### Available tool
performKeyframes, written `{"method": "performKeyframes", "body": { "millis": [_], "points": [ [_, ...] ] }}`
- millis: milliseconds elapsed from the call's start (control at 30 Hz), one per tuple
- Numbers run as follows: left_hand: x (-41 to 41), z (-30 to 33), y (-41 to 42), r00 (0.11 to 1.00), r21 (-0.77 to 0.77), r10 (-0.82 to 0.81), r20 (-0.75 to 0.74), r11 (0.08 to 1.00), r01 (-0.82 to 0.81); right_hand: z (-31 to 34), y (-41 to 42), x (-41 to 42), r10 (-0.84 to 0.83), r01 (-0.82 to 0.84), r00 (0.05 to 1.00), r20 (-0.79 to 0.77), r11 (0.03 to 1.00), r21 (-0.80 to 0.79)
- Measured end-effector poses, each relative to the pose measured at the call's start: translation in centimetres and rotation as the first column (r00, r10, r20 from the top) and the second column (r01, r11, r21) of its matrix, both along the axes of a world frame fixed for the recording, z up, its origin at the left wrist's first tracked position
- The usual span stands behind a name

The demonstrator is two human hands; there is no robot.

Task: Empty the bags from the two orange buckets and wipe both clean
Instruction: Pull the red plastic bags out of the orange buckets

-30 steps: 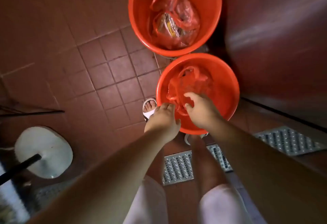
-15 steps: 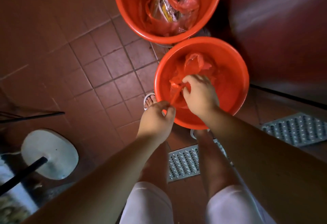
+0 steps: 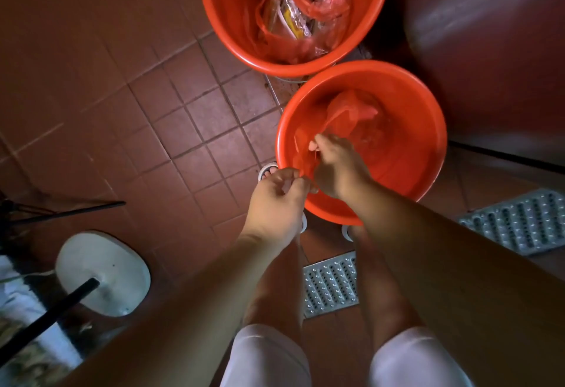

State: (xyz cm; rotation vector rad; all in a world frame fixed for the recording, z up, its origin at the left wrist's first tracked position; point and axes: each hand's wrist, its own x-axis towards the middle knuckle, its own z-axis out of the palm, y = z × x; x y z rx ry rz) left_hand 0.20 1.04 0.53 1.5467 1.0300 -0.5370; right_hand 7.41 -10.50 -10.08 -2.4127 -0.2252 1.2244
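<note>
Two orange buckets stand on the tiled floor. The near bucket (image 3: 428, 130) holds a crumpled red plastic bag (image 3: 345, 114). My right hand (image 3: 336, 169) is inside that bucket and grips the bag's near part. My left hand (image 3: 278, 200) is at the bucket's near rim and pinches the bag's lower edge. The bag is stretched between both hands. The far bucket (image 3: 220, 10) holds several red plastic bags (image 3: 305, 10) with packets inside.
Brown floor tiles (image 3: 171, 117) lie to the left. A white stool-like base (image 3: 101, 270) with a black pole stands at lower left. Metal drain grates (image 3: 330, 285) lie by my feet and at right (image 3: 519, 221). A dark wall is on the right.
Both hands have taken hold of the red bag in the near bucket and drawn it toward the near rim. The view has shifted closer to the buckets.
</note>
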Motion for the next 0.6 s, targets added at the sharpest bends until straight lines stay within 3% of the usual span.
{"method": "performKeyframes", "body": {
  "millis": [67, 133, 200, 267, 333, 400, 600],
  "points": [
    [0.2, -0.1, 0.4, 1.000, 0.013, 0.011, 0.002, 1.000, -0.011, 0.2, -0.8, -1.1, 0.135, -0.134, 0.989, 0.061, 0.991, -0.014],
    [0.4, -0.3, 0.7, 1.000, 0.025, 0.031, -0.003, 0.999, -0.030, 0.7, -1.9, -2.1, 0.377, -0.368, 0.918, 0.123, 0.926, -0.088],
    [0.7, -0.5, 1.1, 0.999, 0.041, 0.052, 0.005, 0.998, -0.052, 1.6, -3.3, -2.5, 0.455, -0.437, 0.879, 0.142, 0.888, -0.143],
    [1.1, -0.7, 1.5, 0.997, 0.055, 0.071, 0.020, 0.996, -0.072, 2.3, -4.8, -2.5, 0.347, -0.328, 0.924, 0.161, 0.936, -0.131],
    [1.5, -0.8, 2.0, 0.997, 0.063, 0.070, 0.043, 0.995, -0.073, 3.5, -6.6, -2.4, 0.099, -0.092, 0.969, 0.225, 0.995, -0.042],
    [1.9, -0.7, 2.5, 0.996, 0.071, 0.044, 0.076, 0.996, -0.049, 5.3, -8.7, -1.8, -0.112, 0.112, 0.955, 0.274, 0.994, 0.016],
    [4.1, 0.4, 3.5, 0.991, 0.053, -0.027, 0.135, 0.998, 0.020, 11.2, -14.4, 1.3, -0.282, 0.309, 0.882, 0.378, 0.951, -0.011]
  ]
}}
